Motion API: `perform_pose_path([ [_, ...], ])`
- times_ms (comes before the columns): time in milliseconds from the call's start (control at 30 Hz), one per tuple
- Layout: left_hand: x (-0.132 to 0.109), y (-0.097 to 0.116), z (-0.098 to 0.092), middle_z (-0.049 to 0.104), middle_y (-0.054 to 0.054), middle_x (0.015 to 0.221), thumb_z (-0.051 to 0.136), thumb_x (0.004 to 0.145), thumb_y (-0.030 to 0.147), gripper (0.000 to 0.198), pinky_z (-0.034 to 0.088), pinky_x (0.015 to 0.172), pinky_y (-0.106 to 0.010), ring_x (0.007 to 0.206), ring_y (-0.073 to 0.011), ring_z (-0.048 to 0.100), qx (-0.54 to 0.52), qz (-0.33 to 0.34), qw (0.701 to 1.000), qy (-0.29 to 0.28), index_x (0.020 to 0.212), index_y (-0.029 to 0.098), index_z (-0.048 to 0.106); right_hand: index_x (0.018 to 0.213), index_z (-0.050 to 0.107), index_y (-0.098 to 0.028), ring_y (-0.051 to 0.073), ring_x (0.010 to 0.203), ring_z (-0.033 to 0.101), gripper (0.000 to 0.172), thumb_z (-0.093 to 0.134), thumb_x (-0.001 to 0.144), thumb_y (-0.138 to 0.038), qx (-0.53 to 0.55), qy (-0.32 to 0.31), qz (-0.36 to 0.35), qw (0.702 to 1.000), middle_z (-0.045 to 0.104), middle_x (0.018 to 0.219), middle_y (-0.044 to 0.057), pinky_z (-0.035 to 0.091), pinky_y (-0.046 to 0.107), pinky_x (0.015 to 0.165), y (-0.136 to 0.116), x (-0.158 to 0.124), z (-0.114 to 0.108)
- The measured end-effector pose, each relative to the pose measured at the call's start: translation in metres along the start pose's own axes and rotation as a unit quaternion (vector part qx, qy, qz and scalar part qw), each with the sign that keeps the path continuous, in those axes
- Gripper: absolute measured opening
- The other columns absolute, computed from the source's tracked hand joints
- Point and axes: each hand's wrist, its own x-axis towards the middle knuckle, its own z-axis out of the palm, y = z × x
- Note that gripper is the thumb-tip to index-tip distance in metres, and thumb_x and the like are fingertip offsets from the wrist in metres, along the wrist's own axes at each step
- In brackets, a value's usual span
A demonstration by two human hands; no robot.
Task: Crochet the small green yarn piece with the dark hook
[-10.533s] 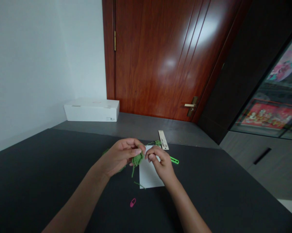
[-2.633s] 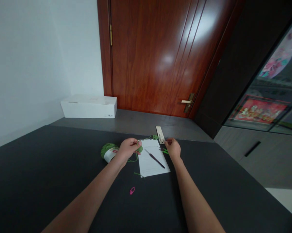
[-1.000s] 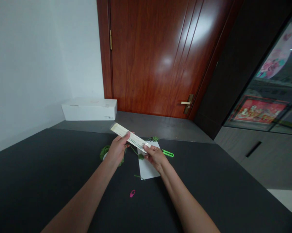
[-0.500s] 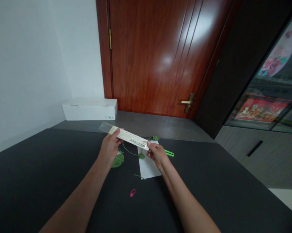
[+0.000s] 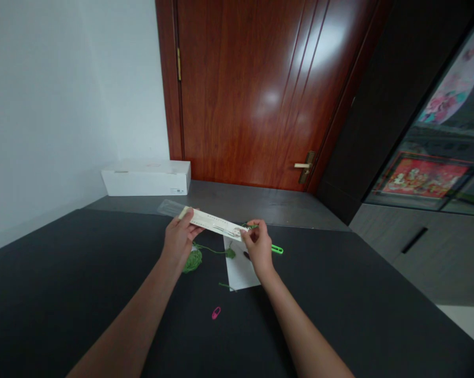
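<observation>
A long cream card in a clear sleeve is held level above the black table by both hands. My left hand pinches its left end, fingers closed. My right hand pinches its right end, fingers closed. Under the card lie a green yarn ball, a small green crochet piece joined to it by a strand, and a white sheet of paper. A green plastic tool pokes out to the right of my right hand.
A pink stitch marker lies on the table nearer to me. A white box sits on the grey ledge by the wall. Behind are a red-brown door and a dark cabinet on the right.
Earlier both hands worked the green crochet piece; the right hand then reached to the card at the table's far edge. Now both hands hold the card, and its clear sleeve sticks out at the left end.
</observation>
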Motion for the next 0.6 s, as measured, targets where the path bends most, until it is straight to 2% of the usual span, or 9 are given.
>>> perform_pose_path([
  [133,-0.002,-0.001,0.001,0.075,-0.008,0.082,0.072,0.082,0.021,0.011,0.063,0.073,-0.038,0.070,-0.0192,0.072,0.006,-0.004,1.000,-0.010,0.088,0.012,0.069,0.088,0.061,-0.023,0.014,0.059,0.051,0.022,0.070,0.076,-0.039,-0.009,-0.025,-0.008,1.000,0.057,0.065,-0.004,0.039,0.024,0.057,0.001,-0.002,0.003],
  [300,-0.002,-0.001,0.001,0.075,-0.008,0.082,0.072,0.081,0.022,0.012,0.062,0.073,-0.036,0.070,-0.0186,0.072,0.012,0.002,1.000,-0.009,0.087,0.012,0.070,0.086,0.058,-0.022,0.012,0.052,0.048,0.028,0.064,0.079,-0.049,0.005,-0.026,0.009,1.000,0.057,0.066,-0.003,0.042,0.025,0.050,0.011,0.003,0.007],
  [400,0.001,0.002,-0.001,0.074,-0.007,0.080,0.071,0.081,0.024,0.012,0.061,0.071,-0.034,0.069,-0.0176,0.071,0.011,0.012,1.000,0.007,0.085,0.013,0.069,0.086,0.059,-0.021,0.012,0.051,0.047,0.026,0.063,0.081,-0.047,-0.011,-0.015,0.002,1.000,0.057,0.066,-0.003,0.042,0.025,0.050,0.014,0.006,0.003],
  [533,0.004,0.005,-0.002,0.074,-0.007,0.080,0.072,0.079,0.025,0.015,0.060,0.068,-0.032,0.070,-0.0176,0.071,0.013,0.021,1.000,0.005,0.085,0.012,0.070,0.086,0.064,-0.020,0.014,0.054,0.049,0.018,0.061,0.085,-0.038,-0.062,0.000,-0.028,0.998,0.055,0.064,-0.003,0.043,0.026,0.055,0.010,0.005,-0.002],
  [600,0.003,0.006,-0.002,0.074,-0.007,0.080,0.075,0.077,0.027,0.018,0.060,0.065,-0.031,0.070,-0.0179,0.070,0.017,0.026,1.000,-0.004,0.085,0.012,0.070,0.086,0.068,-0.020,0.017,0.069,0.056,0.012,0.065,0.083,-0.031,-0.096,0.008,-0.056,0.994,0.061,0.075,0.002,0.047,0.029,0.066,0.004,0.003,-0.004],
])
